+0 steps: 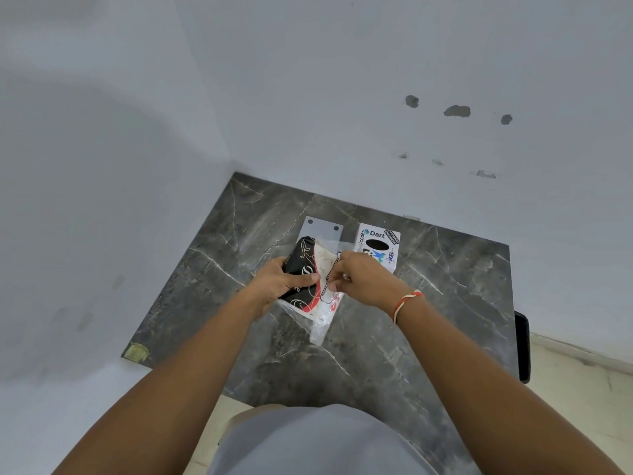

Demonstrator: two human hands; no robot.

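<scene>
My left hand grips a soft packet with a black, red and white swirl print, wrapped in clear plastic, held just above the dark marble table. My right hand pinches the white edge of the packet's wrapping at its right side, fingers curled. A loose tail of clear plastic hangs down from the packet toward me. A red and white thread band circles my right wrist.
Behind the packet lie a grey flat plate with two dark holes and a white device covered in stickers. The table stands in a corner of pale walls; a black object sits at its right edge.
</scene>
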